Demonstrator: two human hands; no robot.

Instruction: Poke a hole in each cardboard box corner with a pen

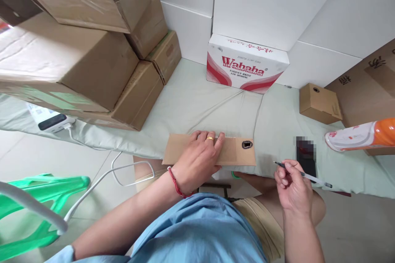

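Observation:
A long brown cardboard piece (233,152) lies along the front edge of the covered surface. Near its right end is a small oval hole ringed in black; whether it has depth below the top face, I cannot tell. My left hand (200,152) is laid across it, fingertips reaching the far edge and thumb at the near edge, gripping it. To the right, my right hand (291,181) is closed around a clear-barrelled pen (311,177), whose dark tip points left toward the cardboard, apart from it. A black phone (308,160), partly pixelated, lies just behind this hand.
Cardboard boxes (98,61) are stacked at the left. A white-and-red water carton (247,65) stands against the wall. At right are a small box (319,102), an orange-and-white bottle (358,134) and a large carton (367,78). A white cable (92,185) hangs near a green stool (46,197).

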